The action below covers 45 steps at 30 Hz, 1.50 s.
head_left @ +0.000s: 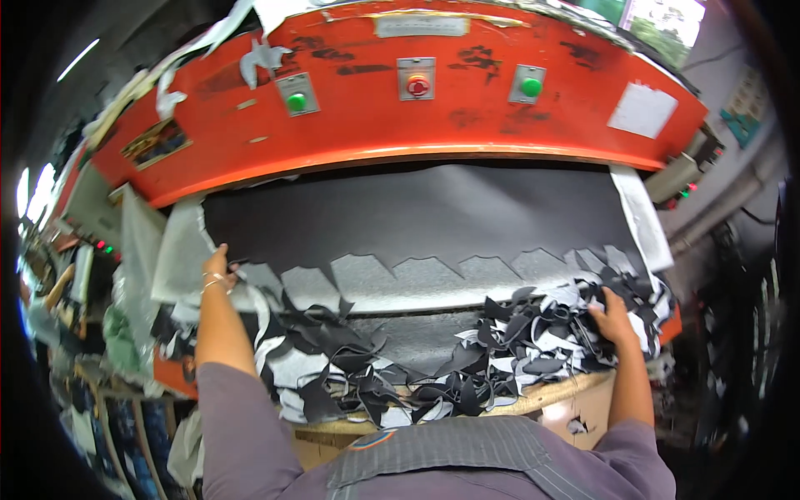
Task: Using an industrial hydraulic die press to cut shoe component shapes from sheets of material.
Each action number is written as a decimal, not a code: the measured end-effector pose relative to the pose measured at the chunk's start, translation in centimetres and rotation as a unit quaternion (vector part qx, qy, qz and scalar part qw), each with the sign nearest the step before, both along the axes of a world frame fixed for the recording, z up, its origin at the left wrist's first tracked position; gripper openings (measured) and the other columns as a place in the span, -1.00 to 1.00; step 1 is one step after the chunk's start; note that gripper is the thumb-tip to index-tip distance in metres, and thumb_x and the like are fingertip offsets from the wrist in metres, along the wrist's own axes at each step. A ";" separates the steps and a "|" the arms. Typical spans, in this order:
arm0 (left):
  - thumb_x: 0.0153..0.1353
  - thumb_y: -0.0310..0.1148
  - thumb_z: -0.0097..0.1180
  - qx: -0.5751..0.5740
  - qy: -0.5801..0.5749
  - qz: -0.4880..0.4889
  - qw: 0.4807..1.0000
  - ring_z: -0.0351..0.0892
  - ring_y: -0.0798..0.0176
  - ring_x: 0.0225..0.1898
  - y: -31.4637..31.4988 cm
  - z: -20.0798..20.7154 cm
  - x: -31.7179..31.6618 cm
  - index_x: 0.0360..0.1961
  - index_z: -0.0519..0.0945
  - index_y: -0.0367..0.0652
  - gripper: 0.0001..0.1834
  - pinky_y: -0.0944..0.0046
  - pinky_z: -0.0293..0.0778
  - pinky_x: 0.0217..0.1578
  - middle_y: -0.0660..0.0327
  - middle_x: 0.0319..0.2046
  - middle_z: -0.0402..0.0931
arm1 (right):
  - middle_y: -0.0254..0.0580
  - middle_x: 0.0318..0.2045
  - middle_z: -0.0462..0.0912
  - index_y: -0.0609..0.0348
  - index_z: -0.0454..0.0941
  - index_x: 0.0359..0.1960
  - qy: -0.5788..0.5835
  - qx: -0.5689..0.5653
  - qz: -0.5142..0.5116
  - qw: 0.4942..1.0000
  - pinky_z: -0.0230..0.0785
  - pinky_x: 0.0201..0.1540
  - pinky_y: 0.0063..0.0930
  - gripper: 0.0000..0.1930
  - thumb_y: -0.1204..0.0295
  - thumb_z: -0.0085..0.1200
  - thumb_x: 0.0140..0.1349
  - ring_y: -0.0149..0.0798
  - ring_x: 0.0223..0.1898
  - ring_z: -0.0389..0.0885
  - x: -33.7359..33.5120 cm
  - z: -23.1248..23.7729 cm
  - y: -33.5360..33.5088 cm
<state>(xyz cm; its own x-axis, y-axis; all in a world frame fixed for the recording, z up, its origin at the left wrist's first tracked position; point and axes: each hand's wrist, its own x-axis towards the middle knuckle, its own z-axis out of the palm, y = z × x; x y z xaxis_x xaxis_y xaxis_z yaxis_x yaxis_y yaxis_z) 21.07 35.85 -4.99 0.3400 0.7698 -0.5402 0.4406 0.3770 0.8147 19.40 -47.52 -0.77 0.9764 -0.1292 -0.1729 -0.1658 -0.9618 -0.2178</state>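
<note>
Plainly at work with both hands before a red machine (pixel 354 125); at left, a bare left hand (pixel 217 265) with fingers curled in at the lower left corner of a black sheet (pixel 417 208), too small in view to tell whether gripping or merely touching; at right, a bare right hand (pixel 612 318) set among a heap of black and white offcuts (pixel 533 367), with fingers bent and partly lost in the pieces, impossible to tell whether closed on any; between the two hands, the sheet, lying over a pale board (pixel 433 287) and running back beneath the machine's front, with a jagged, peaked near edge and bare board below; along the near side, more offcuts strewn toward a wooden ledge (pixel 542 402); up on the machine's face, a red button (pixel 417 85) between two green buttons (pixel 531 87); at risk, by judgement, the sheet's lie, with a one-sided tug at the left corner apt to skew or crease it; also the narrow peaks, prone to snag among tangled offcuts; possibly, too, pieces spilling off the ledge from overcrowding, or pinched fingers, from straying beneath the machine's front during any motion.
</note>
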 end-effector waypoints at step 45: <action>0.17 -0.30 0.05 0.528 -0.053 -0.304 0.791 0.27 0.02 0.25 0.3 -0.2 -15.3 0.25 0.26 -0.26 -0.38 -0.03 0.03 0.29 0.06 0.17 0.38 | 0.07 -0.36 0.55 0.19 0.55 -0.40 -0.125 0.198 0.455 0.859 0.37 -0.21 -0.03 -0.77 0.29 -0.01 0.26 0.18 -0.25 0.52 4.4 1.3 68.3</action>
